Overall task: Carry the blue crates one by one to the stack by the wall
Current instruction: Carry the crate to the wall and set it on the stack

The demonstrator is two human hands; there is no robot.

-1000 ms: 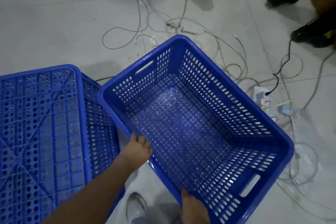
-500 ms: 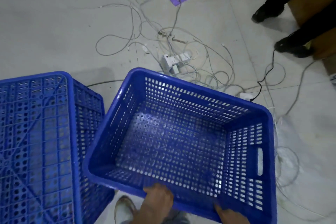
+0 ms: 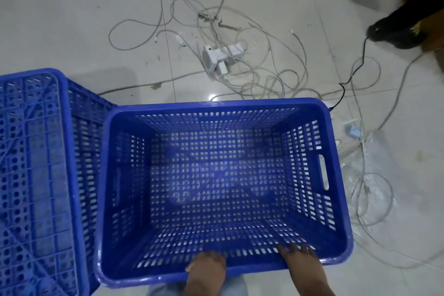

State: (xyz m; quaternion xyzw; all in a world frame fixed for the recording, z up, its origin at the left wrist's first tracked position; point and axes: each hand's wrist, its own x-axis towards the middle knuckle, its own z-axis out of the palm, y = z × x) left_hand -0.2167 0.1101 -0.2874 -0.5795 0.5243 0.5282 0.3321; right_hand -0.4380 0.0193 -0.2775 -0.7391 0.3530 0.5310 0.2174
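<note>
Where both hands (image 3: 207,271) clasp, perforated rectangular blue plastic crate (image 3: 223,113)

Both hands reach forward side by side, left hand (image 3: 207,269) and right hand (image 3: 300,262) curled in grips.

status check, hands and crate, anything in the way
Left hand and right hand grip near rim of open crate. Upturned crate alongside left. Cables, power strip ahead.

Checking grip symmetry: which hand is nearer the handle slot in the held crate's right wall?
Right. The right hand grips the near rim toward the handle slot; the left hand grips the crate mid-rim, farther away.
</note>
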